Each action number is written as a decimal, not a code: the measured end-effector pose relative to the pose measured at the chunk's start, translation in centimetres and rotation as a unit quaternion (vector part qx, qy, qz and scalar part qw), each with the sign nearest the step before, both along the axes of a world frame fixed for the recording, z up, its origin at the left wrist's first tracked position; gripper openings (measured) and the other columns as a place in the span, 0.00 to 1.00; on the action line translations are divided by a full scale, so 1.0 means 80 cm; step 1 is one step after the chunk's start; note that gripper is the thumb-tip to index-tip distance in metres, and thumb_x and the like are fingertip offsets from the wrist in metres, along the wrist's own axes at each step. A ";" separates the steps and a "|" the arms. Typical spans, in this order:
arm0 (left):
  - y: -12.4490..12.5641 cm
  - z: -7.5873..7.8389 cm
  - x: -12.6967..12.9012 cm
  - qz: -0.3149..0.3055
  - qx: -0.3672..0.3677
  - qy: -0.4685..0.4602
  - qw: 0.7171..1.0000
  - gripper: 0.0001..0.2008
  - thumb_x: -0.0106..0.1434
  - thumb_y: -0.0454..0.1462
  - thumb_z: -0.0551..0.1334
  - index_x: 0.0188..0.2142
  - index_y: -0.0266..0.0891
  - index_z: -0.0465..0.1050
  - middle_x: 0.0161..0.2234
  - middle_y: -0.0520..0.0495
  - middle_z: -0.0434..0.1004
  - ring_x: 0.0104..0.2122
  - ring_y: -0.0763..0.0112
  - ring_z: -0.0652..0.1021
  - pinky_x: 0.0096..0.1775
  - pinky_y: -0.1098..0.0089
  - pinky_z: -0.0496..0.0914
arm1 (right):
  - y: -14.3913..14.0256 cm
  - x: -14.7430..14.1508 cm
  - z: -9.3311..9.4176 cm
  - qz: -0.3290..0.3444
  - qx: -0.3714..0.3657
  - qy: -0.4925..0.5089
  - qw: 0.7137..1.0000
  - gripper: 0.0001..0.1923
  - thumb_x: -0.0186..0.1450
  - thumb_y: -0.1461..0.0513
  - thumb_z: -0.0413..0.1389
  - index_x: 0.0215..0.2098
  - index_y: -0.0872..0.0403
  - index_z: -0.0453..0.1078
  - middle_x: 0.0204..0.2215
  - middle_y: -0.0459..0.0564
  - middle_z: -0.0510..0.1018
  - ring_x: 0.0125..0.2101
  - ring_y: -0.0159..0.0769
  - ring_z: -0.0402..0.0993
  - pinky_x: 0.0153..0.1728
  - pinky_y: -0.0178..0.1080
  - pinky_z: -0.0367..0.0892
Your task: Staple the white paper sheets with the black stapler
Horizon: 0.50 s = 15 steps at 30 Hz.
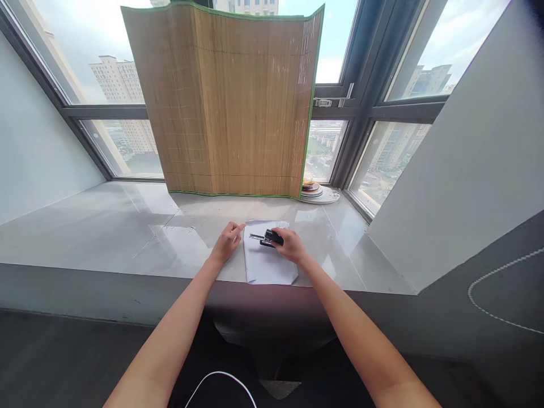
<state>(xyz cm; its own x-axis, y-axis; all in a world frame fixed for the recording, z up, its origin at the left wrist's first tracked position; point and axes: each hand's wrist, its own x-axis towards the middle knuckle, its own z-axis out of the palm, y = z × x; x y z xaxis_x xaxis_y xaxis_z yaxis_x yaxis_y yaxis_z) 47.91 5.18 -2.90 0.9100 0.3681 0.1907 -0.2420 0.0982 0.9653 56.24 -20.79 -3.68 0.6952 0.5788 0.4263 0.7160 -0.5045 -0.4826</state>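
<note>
A white sheet of paper, perhaps several together, lies on the pale tiled window sill near its front edge. My right hand is closed around a black stapler held over the upper part of the paper. The stapler's front end points left, and a thin metallic strip shows between its parted arms. At the paper's upper left edge is my left hand, its index finger stretched towards the corner and the other fingers loosely bent. Nothing shows in that hand. My right fingers hide the rear of the stapler.
Behind the paper, a bamboo mat with green edging stands upright against the window. Stacked plates sit by its lower right corner. A window handle juts out at right. A white cable loops below the sill.
</note>
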 end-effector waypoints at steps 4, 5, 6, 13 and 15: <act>0.002 0.002 -0.003 -0.002 -0.028 0.012 1.000 0.18 0.60 0.21 0.60 0.38 0.44 0.80 0.40 0.43 0.71 0.47 0.62 0.77 0.52 0.66 0.72 | -0.013 0.015 -0.015 0.014 0.012 -0.047 0.999 0.22 0.67 0.63 0.62 0.59 0.48 0.72 0.51 0.52 0.81 0.50 0.45 0.76 0.51 0.42 0.68; 0.001 0.002 -0.004 -0.002 -0.025 0.012 1.000 0.17 0.60 0.21 0.61 0.37 0.44 0.79 0.40 0.43 0.72 0.47 0.62 0.77 0.52 0.66 0.72 | -0.013 0.016 -0.018 0.016 0.017 -0.061 0.998 0.22 0.67 0.63 0.62 0.60 0.48 0.72 0.52 0.52 0.80 0.51 0.45 0.75 0.52 0.44 0.67; -0.001 0.003 -0.004 -0.002 -0.021 0.010 1.000 0.16 0.60 0.21 0.62 0.36 0.43 0.79 0.40 0.43 0.73 0.47 0.62 0.77 0.53 0.66 0.72 | -0.013 0.016 -0.019 0.015 0.022 -0.075 0.997 0.21 0.68 0.62 0.62 0.59 0.48 0.72 0.52 0.52 0.80 0.52 0.46 0.74 0.54 0.45 0.66; -0.054 0.007 0.005 0.004 0.090 -0.050 0.995 0.11 0.55 0.27 0.73 0.30 0.45 0.79 0.37 0.45 0.79 0.48 0.56 0.76 0.56 0.61 0.68 | -0.009 0.012 -0.018 0.004 0.015 -0.104 0.994 0.17 0.70 0.58 0.62 0.56 0.49 0.74 0.48 0.53 0.81 0.51 0.47 0.72 0.55 0.46 0.64; -0.064 0.006 0.012 -0.011 0.104 -0.054 0.993 0.12 0.51 0.28 0.75 0.28 0.46 0.78 0.36 0.45 0.81 0.48 0.53 0.76 0.55 0.57 0.68 | -0.009 0.013 -0.018 0.005 0.011 -0.102 0.995 0.17 0.70 0.59 0.61 0.56 0.49 0.73 0.47 0.53 0.81 0.50 0.47 0.72 0.55 0.46 0.64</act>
